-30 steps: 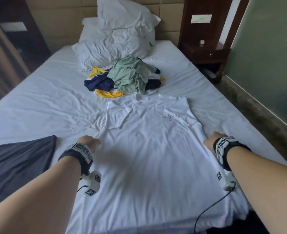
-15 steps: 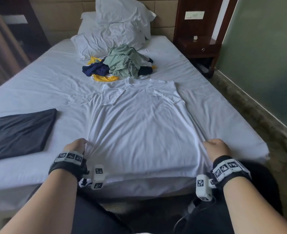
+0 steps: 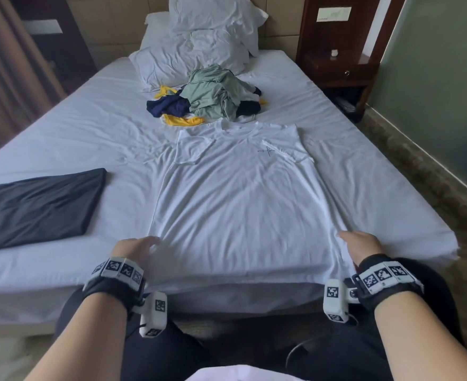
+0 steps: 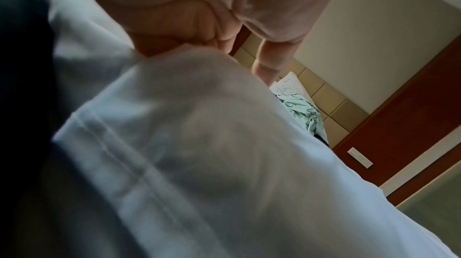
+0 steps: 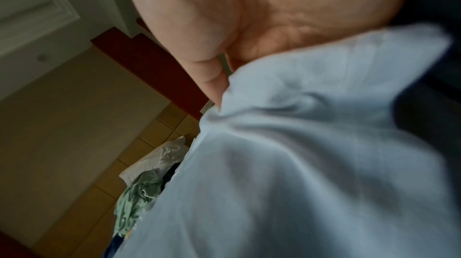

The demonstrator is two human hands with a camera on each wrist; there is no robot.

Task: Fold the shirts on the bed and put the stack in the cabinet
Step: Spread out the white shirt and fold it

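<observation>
One wide bed (image 3: 95, 138) in white sheets fills most of the head view. A white T-shirt (image 3: 240, 204) lies spread flat on it, face up, collar toward the pillows (image 3: 196, 48) and hem at the near edge of the mattress, with both sleeves folded in over the chest. To the left, apart from it, a dark folded shirt (image 3: 39, 204) lies flat on the sheet. Just beyond the collar sits a heap of unfolded clothes (image 3: 213, 100), pale green on top with navy, yellow and black pieces under it. A dark wooden nightstand (image 3: 339, 70) stands at the far right of the bed.

The left hand (image 3: 134, 250) is at the shirt's lower left corner; in the left wrist view its fingers (image 4: 174, 31) curl round a bunched fold of the white cloth. The right hand (image 3: 361, 244) is at the lower right corner, and the right wrist view shows its fingers (image 5: 212, 76) pinching gathered fabric there.
</observation>
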